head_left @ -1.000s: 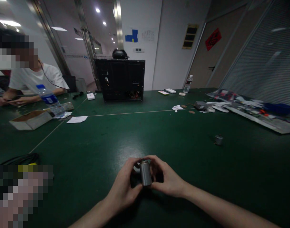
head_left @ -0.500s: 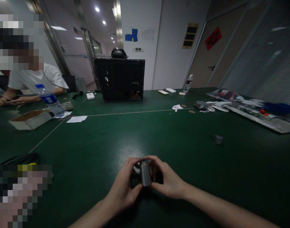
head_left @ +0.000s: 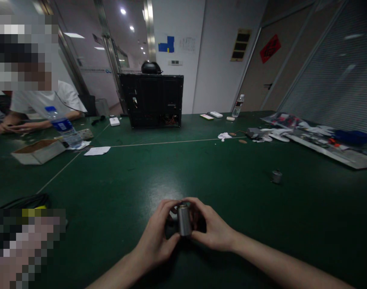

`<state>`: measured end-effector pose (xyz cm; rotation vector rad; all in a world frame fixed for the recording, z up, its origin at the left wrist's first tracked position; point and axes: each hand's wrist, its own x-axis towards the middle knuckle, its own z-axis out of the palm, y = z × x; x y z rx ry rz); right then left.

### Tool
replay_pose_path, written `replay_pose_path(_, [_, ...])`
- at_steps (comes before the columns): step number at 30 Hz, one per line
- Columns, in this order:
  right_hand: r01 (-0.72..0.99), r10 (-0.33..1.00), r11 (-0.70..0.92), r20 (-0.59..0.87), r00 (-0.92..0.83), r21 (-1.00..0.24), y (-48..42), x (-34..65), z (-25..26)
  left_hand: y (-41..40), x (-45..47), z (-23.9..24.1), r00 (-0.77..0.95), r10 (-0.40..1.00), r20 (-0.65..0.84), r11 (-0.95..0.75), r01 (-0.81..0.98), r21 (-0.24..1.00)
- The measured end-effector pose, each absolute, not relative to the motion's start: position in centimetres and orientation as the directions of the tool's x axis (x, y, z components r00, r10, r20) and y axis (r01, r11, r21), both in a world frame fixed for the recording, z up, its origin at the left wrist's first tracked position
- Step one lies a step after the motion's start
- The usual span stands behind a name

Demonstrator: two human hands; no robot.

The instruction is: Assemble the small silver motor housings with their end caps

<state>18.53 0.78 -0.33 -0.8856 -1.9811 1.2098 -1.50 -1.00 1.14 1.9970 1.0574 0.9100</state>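
Note:
Between my two hands stands a silver metal cylinder [head_left: 184, 220], nearly upright, with a narrower brass-coloured collar at its top. My left hand [head_left: 161, 228] curves round it from the left, thumb by the lower end and fingertips at the top. From the other side my right hand [head_left: 211, 226] mirrors this grip, its thumb at the base and its index finger over the top. The fingers behind the cylinder are partly hidden. Farther off to the right, a smaller grey metal cylinder [head_left: 276, 176] with a short stub on top rests on the green table [head_left: 135, 180].
A black panel-shaped device [head_left: 153, 100] stands at the back. On the left are an open box [head_left: 39, 152], a blue-capped bottle [head_left: 63, 127] and black cable [head_left: 27, 200]. A cluttered board [head_left: 330, 148] lies at right. Another person [head_left: 45, 100] sits at the far left.

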Motion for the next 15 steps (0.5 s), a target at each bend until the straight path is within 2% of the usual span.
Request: replay_pose_path(15, [0.193,0.79,0.371,0.199,-0.58,-0.908,0.86,18.41,-0.1,-0.95,-1.53,0.9,0.456,0.852,0.256,-0.44,0.362,0.822])
